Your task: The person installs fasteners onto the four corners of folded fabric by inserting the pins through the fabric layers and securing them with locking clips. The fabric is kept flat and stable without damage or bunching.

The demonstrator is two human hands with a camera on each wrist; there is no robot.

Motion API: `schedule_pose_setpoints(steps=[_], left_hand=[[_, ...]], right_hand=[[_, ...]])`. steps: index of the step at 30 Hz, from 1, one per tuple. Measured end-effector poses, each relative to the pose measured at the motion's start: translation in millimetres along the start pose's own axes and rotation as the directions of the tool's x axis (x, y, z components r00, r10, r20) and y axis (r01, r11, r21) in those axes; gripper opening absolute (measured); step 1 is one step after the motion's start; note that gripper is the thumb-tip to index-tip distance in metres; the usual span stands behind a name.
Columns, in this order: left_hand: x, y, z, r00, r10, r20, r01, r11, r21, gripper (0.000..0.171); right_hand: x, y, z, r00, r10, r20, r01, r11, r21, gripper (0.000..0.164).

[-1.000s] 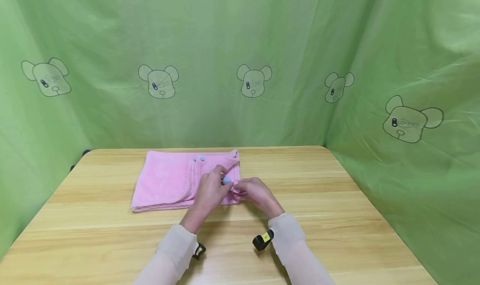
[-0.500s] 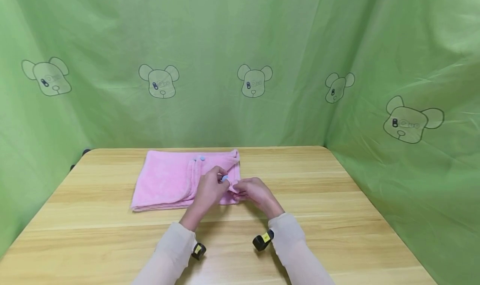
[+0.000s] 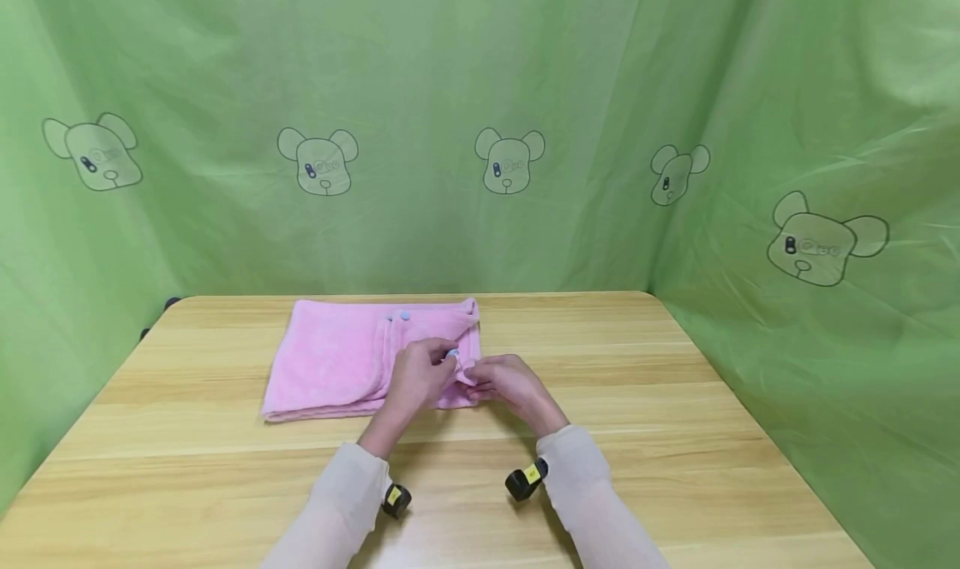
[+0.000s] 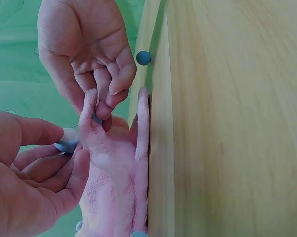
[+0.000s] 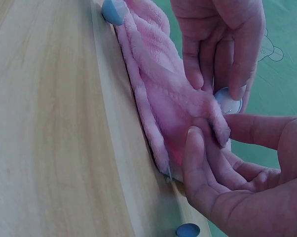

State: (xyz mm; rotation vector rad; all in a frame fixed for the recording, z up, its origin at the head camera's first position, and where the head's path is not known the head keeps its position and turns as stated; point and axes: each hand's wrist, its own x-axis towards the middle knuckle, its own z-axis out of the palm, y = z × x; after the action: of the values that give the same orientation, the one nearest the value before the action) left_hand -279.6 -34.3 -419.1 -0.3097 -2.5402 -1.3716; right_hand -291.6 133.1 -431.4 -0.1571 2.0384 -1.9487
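Observation:
A folded pink plush cloth (image 3: 330,352) lies near the table's far edge, with a round blue button (image 3: 405,316) showing on its upper layer. Over its right end my left hand (image 3: 420,373) pinches another domed blue button (image 4: 67,146) between thumb and fingers, right beside the raised flap. My right hand (image 3: 513,383) pinches the edge of that flap (image 5: 220,123) between thumb and fingers. In the right wrist view, the left fingers (image 5: 240,76) lie over the blue button's face, close to the flap's edge. The flap's far side is partly hidden behind the fingers.
The wooden table (image 3: 637,469) stands before green curtains (image 3: 412,236) printed with bear heads. A separate blue round piece (image 4: 143,58) shows by the table's edge in the left wrist view. Another blue dome (image 5: 113,12) sits at the cloth's border in the right wrist view.
My left hand has shifted slightly, and its fingers now cover more of the blue button. The right hand stays nearly still at the flap; the rest of the cloth has not moved.

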Motion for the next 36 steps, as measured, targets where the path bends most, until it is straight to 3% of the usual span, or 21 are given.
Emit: schedule_pose_setpoints(steps=[17, 26, 36], left_hand=[[-1.1, 1.9, -1.4, 0.999, 0.042, 0.001, -0.042, 0.999, -0.002, 0.025], [-1.5, 1.9, -1.7, 0.995, 0.102, -0.013, -0.102, 0.995, 0.012, 0.025], [-2.8, 2.6, 0.5, 0.993, 0.117, -0.012, -0.117, 0.993, 0.020, 0.017]], right_hand=[[-0.7, -0.4, 0.2, 1.000, -0.005, 0.000, 0.005, 1.000, -0.008, 0.021], [-0.2, 0.4, -0.3, 1.000, -0.012, 0.008, 0.012, 1.000, 0.015, 0.021], [0.0, 0.7, -0.2, 1.000, -0.016, 0.016, 0.015, 1.000, 0.022, 0.021]])
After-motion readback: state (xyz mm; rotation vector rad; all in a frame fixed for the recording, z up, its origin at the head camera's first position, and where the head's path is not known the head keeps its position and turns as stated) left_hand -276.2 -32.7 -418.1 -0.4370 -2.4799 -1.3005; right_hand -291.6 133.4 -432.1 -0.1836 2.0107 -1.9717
